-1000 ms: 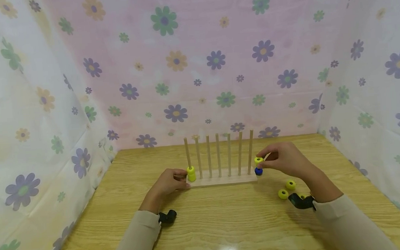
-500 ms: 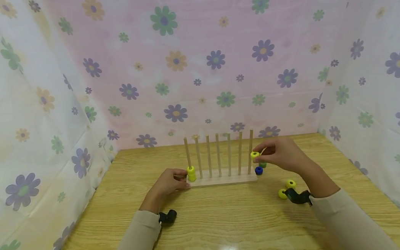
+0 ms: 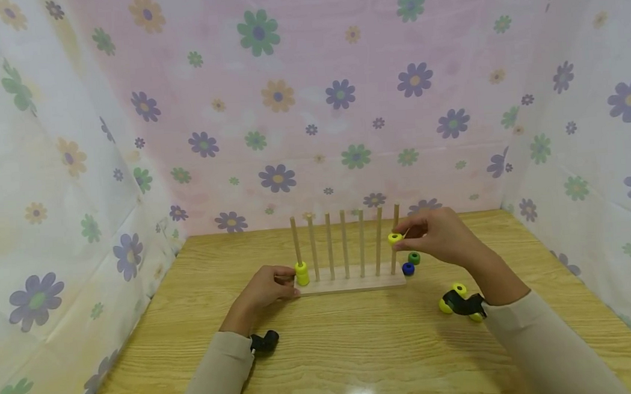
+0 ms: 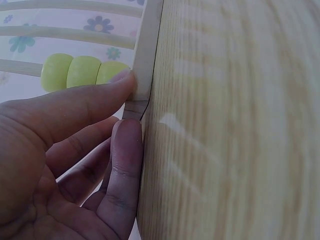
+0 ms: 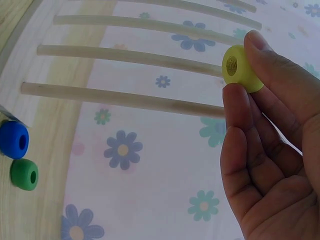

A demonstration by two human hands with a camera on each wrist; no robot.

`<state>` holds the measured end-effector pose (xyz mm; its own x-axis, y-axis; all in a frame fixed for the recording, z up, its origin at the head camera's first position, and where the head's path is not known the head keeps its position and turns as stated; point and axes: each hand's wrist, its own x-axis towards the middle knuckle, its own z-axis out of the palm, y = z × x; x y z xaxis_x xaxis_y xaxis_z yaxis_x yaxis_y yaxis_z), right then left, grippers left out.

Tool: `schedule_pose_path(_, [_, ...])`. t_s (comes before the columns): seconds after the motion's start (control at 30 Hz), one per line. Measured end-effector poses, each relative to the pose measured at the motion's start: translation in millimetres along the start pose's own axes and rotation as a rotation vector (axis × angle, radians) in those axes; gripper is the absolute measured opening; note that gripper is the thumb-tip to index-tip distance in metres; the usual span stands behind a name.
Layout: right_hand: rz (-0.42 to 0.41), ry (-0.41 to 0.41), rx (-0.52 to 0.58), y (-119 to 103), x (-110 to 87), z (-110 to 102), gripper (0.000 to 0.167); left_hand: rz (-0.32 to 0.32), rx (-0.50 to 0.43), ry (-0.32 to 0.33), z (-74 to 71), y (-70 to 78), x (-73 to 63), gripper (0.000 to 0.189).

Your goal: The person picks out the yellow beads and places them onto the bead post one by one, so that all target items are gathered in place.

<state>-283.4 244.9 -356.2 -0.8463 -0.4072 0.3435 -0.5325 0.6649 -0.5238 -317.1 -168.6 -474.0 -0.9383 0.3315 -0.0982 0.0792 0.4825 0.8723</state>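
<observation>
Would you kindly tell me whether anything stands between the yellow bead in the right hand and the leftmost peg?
Yes, in the head view: bare pegs stand in the row between the yellow bead and the leftmost peg. Lifting the bead above their tops would probably clear them.

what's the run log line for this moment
left fingers: grip rack base; right fingers: pinch yellow bead, off pegs; leftmost peg: three yellow beads; table: blue bead, green bead, loose yellow beads

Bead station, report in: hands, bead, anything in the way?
Left hand gripping peg rack at its left end. Right hand pinching yellow bead, not threaded on any peg. Blue bead and green bead beside rack, not blocking peg tops.
</observation>
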Motion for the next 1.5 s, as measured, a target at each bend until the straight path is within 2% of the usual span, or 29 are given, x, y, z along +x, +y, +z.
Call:
schedule_pose_path(0.3, [-0.041, 0.015, 0.003, -11, 6.6, -4, 0.025, -0.01, -0.031, -0.014, 0.2, 1.4, -2.0, 0.056])
schedule_pose_path(0.57, [-0.094, 0.047, 0.003, -20, 12.8, -4, 0.026, -0.006, -0.023, -0.007, -0.6, 3.7, -1.5, 0.054])
schedule_pose_path(0.73, [-0.117, 0.045, 0.005, -27, 17.0, -4, 0.024, -0.027, -0.038, -0.005, -0.1, 3.8, -1.1, 0.055])
schedule_pose_path(1.5, [-0.145, 0.033, 0.007, -54, 38.2, -3, 0.027, -0.025, -0.022, 0.003, 0.3, 2.3, 0.5, 0.054])
